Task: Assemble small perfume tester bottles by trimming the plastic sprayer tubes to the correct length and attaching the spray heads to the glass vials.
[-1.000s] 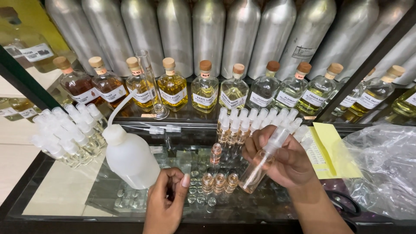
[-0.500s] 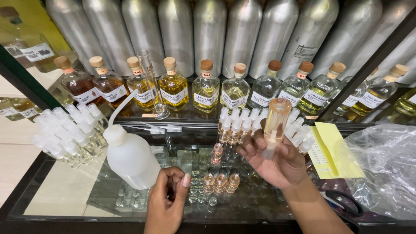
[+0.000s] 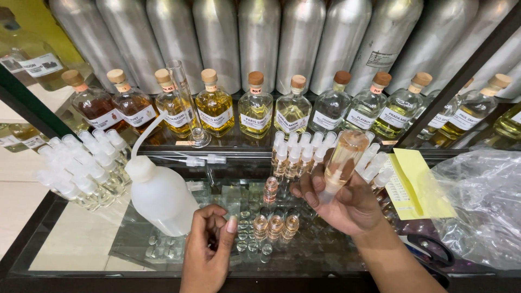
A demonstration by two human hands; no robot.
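Above the glass desk (image 3: 81,244), near its middle, the right hand (image 3: 347,209) is holding a small clear spray bottle (image 3: 342,163) of pale amber liquid upside down, fingers (image 3: 306,192) wrapping its cap end. Just left, the left hand (image 3: 209,252) is hovering with fingers loosely curled, holding nothing, beside a white squeeze bottle (image 3: 163,198). Small filled vials (image 3: 275,225) are standing between the hands. Corked perfume bottles (image 3: 255,111) are lining the far shelf.

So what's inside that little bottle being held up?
The small spray bottle in the right hand holds pale amber liquid; the fingers cover its lower end, so the level there is hidden.
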